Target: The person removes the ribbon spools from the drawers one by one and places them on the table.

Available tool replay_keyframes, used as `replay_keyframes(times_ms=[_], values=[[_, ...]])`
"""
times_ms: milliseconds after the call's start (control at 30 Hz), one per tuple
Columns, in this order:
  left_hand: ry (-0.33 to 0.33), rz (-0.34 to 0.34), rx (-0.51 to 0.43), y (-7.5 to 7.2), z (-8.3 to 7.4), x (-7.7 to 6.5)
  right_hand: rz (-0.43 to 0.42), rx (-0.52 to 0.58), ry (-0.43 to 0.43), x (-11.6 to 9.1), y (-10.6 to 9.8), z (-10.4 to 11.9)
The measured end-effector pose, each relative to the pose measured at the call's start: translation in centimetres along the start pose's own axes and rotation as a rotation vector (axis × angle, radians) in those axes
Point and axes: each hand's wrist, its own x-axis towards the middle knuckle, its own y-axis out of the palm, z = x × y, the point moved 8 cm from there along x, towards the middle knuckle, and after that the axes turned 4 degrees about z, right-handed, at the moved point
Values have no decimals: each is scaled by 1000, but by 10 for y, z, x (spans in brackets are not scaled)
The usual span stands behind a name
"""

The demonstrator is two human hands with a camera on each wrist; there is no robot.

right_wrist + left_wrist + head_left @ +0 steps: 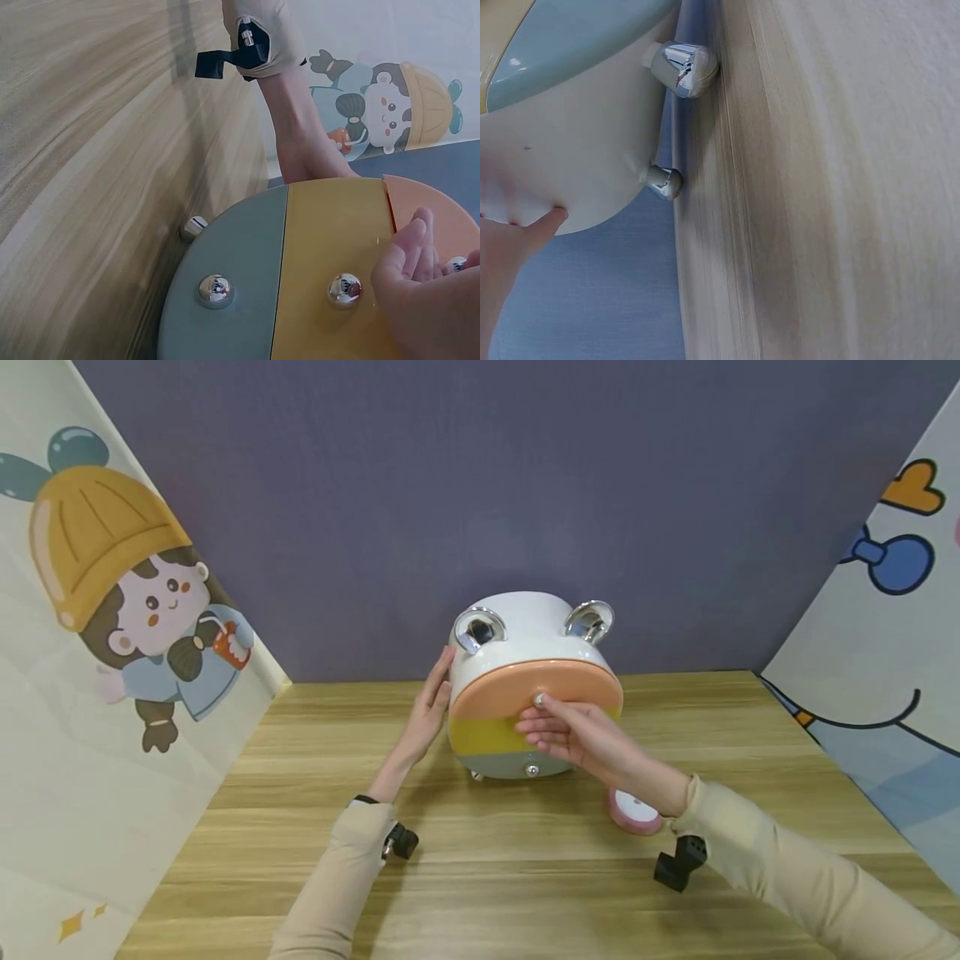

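A white rounded drawer box (517, 618) with silver ear shapes stands on the table. Its front carries an orange drawer (502, 689), a yellow drawer (330, 225) and a grey-green drawer (240, 247), each with a silver knob. The orange front sits slightly proud of the yellow one in the right wrist view. My right hand (581, 739) pinches the orange drawer's knob (539, 700) with thumb and finger, partly hiding it. Against the box's left side rests my left hand (429, 714), its fingers extended along the white wall.
On the wooden table (525, 877), a round white disc with a pink rim (633, 812) lies right of the box, below my right wrist. Short silver feet (686, 69) hold the box up. Behind stands a grey-blue panel (510, 485); printed walls flank both sides.
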Motion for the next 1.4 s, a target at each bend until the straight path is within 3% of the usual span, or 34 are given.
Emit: replay_keyframes(times_ms=[467, 733, 867, 967, 1200, 1400], values=[[21, -1, -11, 4, 0, -2, 14, 8, -5, 2, -4, -1], [41, -17, -3, 3, 30, 2, 23, -13, -33, 1, -2, 1], [65, -23, 2, 2, 33, 2, 28, -24, -57, 2, -2, 2], [57, -27, 10, 2, 29, 3, 27, -32, -69, 3, -3, 3], [37, -10, 25, 3, 1, -2, 12, -21, -33, 0, -4, 0], [26, -11, 21, 1, 0, -2, 25, -18, 26, -10, -5, -14]])
